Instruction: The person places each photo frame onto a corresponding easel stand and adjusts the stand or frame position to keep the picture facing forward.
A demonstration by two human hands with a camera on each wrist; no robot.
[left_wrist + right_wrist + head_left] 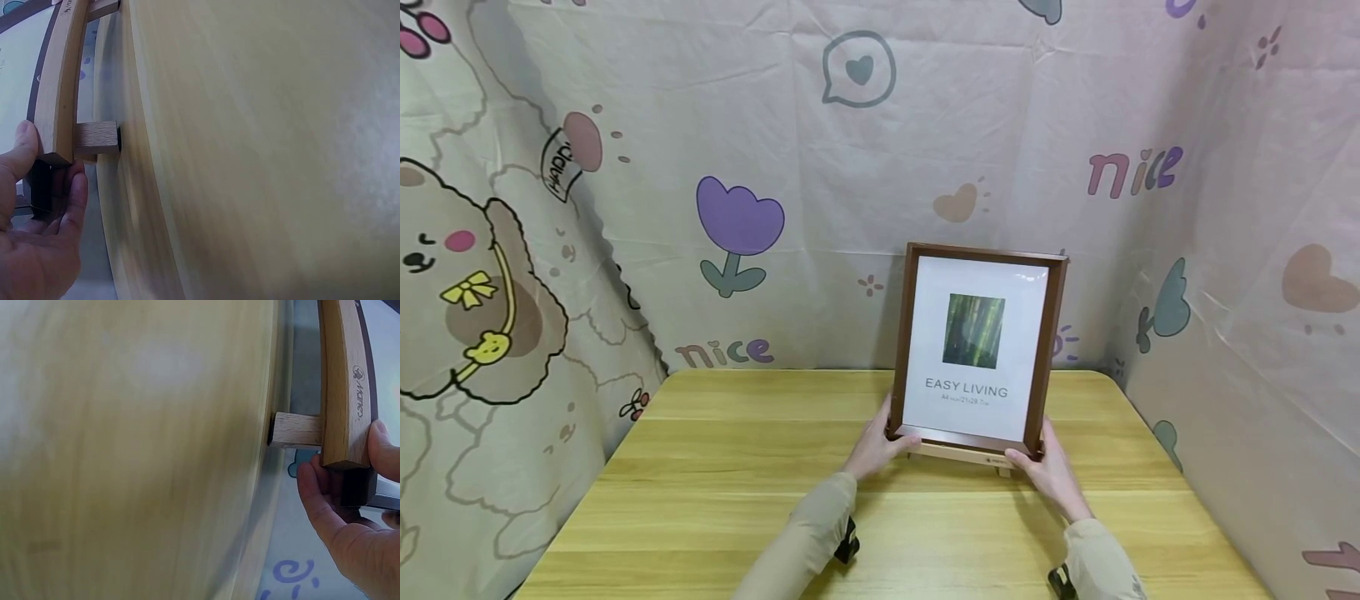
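Observation:
A brown picture frame (976,333) stands upright, leaning slightly back, toward the right of the table in the head view. Behind its glass is a white sheet with a small green forest picture and the words EASY LIVING. Its lower edge sits at the ledge of a light wooden easel (958,454), whose short feet show in both wrist views. My left hand (877,443) grips the lower left corner, thumb on the front and fingers behind. At the lower right corner my right hand (1052,473) holds the frame the same way. The easel's back is hidden.
The wood-grain table (737,467) has rounded far corners. A printed cloth (842,183) hangs close behind it and along both sides, with cartoon flowers, hearts and a bear. Each sleeved wrist carries a black strap mount (847,542).

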